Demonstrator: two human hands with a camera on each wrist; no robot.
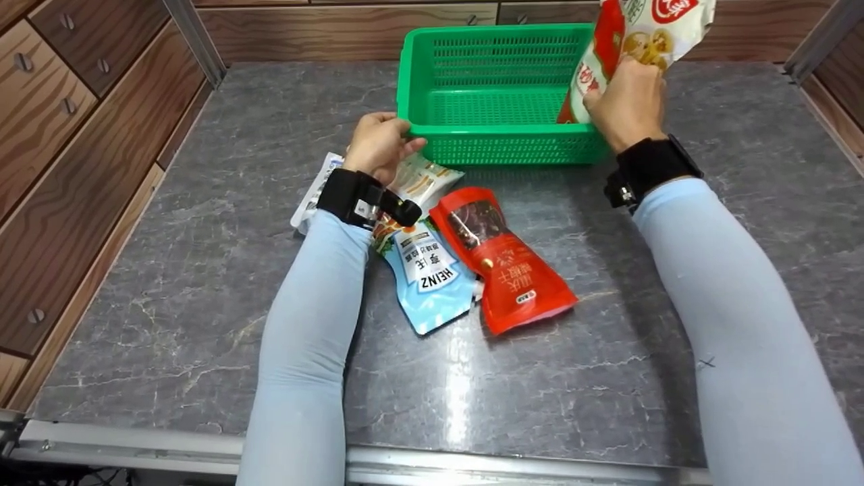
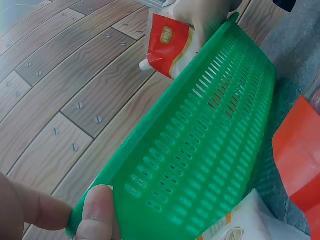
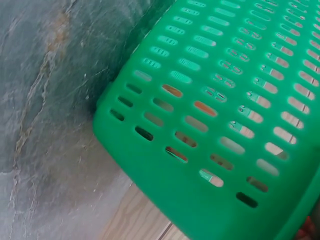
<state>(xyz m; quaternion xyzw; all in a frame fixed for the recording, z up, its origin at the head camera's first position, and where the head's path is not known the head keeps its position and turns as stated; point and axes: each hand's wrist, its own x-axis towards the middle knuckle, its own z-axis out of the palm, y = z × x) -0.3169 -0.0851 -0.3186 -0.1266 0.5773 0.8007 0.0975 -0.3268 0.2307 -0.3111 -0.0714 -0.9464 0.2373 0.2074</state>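
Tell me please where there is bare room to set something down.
Bare table lies between the left wall and left sleeve, between the red pouch and right sleeve, and along the near edge. The basket shows bare floor left of the packet in the right hand. Crowded: near the left hand, where pale packet, blue pouch and red pouch bunch.

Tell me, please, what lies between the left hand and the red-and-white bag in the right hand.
In the head view, only the green basket lies between the left hand and the bag; its inside shows no item along that stretch.
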